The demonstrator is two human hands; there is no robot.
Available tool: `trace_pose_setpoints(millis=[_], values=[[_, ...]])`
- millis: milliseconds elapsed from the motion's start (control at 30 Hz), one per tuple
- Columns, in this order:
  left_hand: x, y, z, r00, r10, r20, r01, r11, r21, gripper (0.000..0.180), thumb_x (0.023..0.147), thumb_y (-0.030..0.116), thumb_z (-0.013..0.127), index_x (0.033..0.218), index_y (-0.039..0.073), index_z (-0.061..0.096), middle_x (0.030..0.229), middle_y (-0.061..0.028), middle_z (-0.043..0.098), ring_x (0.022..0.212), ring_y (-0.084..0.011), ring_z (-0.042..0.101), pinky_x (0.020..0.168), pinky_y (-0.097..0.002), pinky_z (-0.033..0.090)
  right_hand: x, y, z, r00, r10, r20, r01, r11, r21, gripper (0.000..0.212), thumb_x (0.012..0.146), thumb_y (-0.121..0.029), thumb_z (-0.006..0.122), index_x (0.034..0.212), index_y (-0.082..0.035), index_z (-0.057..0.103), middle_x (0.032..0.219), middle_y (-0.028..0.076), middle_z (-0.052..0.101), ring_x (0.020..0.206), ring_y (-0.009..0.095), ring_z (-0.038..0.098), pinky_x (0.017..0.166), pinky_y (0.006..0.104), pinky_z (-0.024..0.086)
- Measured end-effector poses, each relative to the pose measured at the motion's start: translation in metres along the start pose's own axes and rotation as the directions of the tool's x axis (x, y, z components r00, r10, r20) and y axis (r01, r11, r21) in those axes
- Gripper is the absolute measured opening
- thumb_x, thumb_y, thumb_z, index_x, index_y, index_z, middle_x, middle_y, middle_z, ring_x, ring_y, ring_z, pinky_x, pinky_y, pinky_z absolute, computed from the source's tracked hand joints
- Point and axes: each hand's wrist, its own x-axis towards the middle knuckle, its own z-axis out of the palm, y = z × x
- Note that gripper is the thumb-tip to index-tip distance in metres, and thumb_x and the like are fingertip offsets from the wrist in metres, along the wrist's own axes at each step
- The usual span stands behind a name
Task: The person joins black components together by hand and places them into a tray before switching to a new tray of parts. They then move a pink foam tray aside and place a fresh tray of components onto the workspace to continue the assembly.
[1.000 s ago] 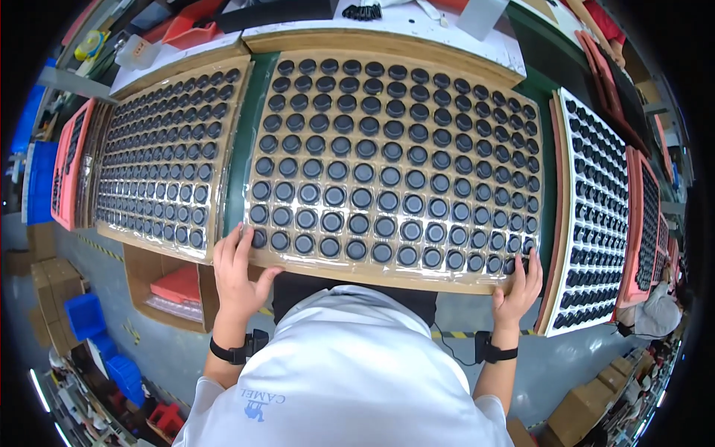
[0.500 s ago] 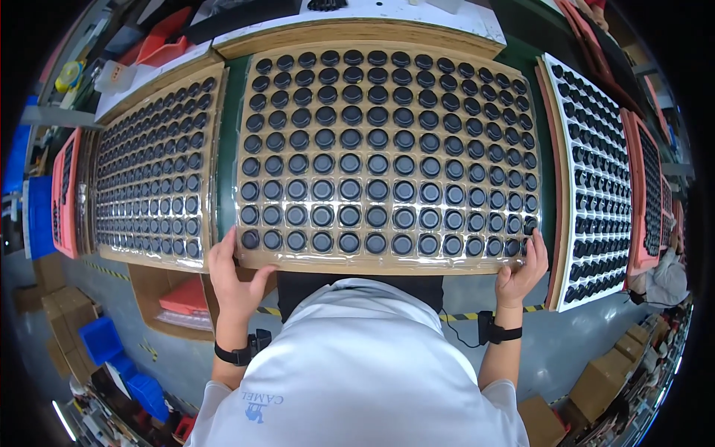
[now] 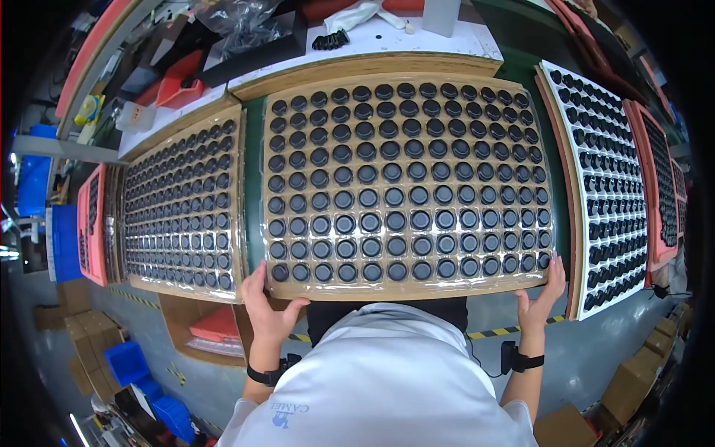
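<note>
In front of me lies a wide clear plastic tray (image 3: pixel 421 287) on a sheet of brown cardboard. Rows of round black caps (image 3: pixel 395 197) fill its pockets. My left hand (image 3: pixel 269 307) is at the tray's near left corner, fingers along the side edge and thumb at the front edge. At the near right corner, my right hand (image 3: pixel 542 298) holds the tray the same way, with its thumb low by the front edge. Parts of the fingers are hidden by the tray edges. A dark band with a small box circles each wrist.
Another cap-filled tray (image 3: pixel 182 201) on stacked cardboard stands at left. At right are a white tray (image 3: pixel 607 186) of black parts and a pink tray (image 3: pixel 655 186). A white shelf (image 3: pixel 365 48) with a wooden front runs behind. Below left sits an open carton (image 3: pixel 186 316).
The whole view has shifted, so the scene sits lower and further right, and more of the back shelf shows. Both hands remain at the tray's near corners.
</note>
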Motion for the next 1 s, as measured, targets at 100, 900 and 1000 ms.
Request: trace_pose_setpoints(millis=[100, 900, 1000], values=[[0.001, 0.001, 0.001, 1.0, 0.013, -0.012, -0.013, 1.0, -0.001, 0.092, 0.062, 0.042, 0.08, 0.129, -0.004, 0.038, 0.127, -0.0183, 0.048, 0.109, -0.0358, 0.046, 0.093, -0.0433, 0.037, 0.002, -0.003, -0.004, 0.999, 0.038, 0.019, -0.038, 0.999, -0.003, 0.09, 0.08, -0.065, 0.049, 0.139, -0.001, 0.027, 0.14, 0.019, 0.036, 0.129, 0.035, 0.032, 0.106, 0.045, 0.021], [-0.003, -0.032, -0.054, 0.998, 0.054, -0.037, -0.057, 0.996, -0.071, 0.094, 0.061, 0.038, 0.082, 0.131, -0.004, 0.035, 0.122, -0.0209, 0.046, 0.108, -0.0369, 0.044, 0.091, -0.0427, 0.039, 0.234, -0.279, -0.007, 0.825, -0.41, 0.388, 0.054, 0.741, 0.669, 0.054, 0.083, -0.017, 0.063, 0.132, -0.004, 0.041, 0.127, 0.018, 0.049, 0.117, 0.029, 0.049, 0.097, 0.0357, 0.04], [0.001, -0.041, -0.076, 0.999, 0.038, 0.023, -0.037, 0.998, -0.053, 0.092, 0.061, 0.035, 0.082, 0.131, -0.003, 0.035, 0.125, -0.0225, 0.045, 0.11, -0.0386, 0.044, 0.092, -0.0432, 0.039, 0.296, -0.308, 0.072, 0.913, -0.374, 0.162, 0.231, 0.803, 0.549, 0.055, 0.081, -0.02, 0.064, 0.129, -0.003, 0.042, 0.124, 0.021, 0.049, 0.115, 0.03, 0.05, 0.098, 0.0367, 0.039]])
